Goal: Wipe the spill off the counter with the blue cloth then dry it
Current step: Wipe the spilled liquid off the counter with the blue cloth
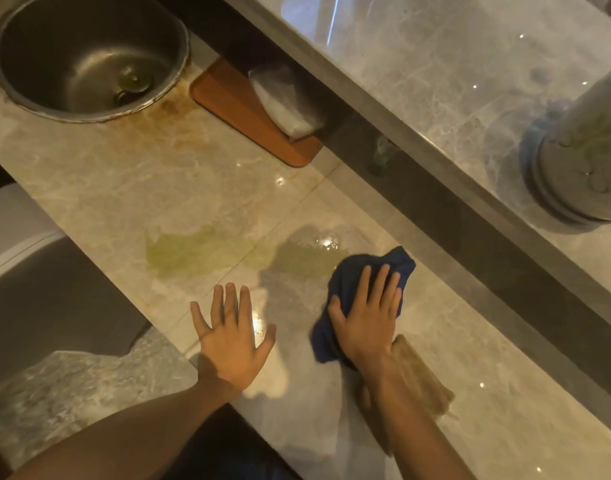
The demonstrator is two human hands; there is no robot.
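A greenish spill [207,252] spreads across the glossy marble counter [117,188], reaching from the left toward the middle. My right hand [366,317] presses flat on a crumpled blue cloth [349,282] at the spill's right end. My left hand [229,336] rests flat on the counter with fingers spread, just below the spill and holding nothing. A tan cloth [422,379] lies on the counter beside my right wrist, partly hidden under the forearm.
A round steel sink [89,53] sits at the upper left with rusty stains beside it. An orange board [245,112] with a white bag [286,102] lies behind. A raised marble ledge [435,84] carries a metal appliance base [574,174] at right.
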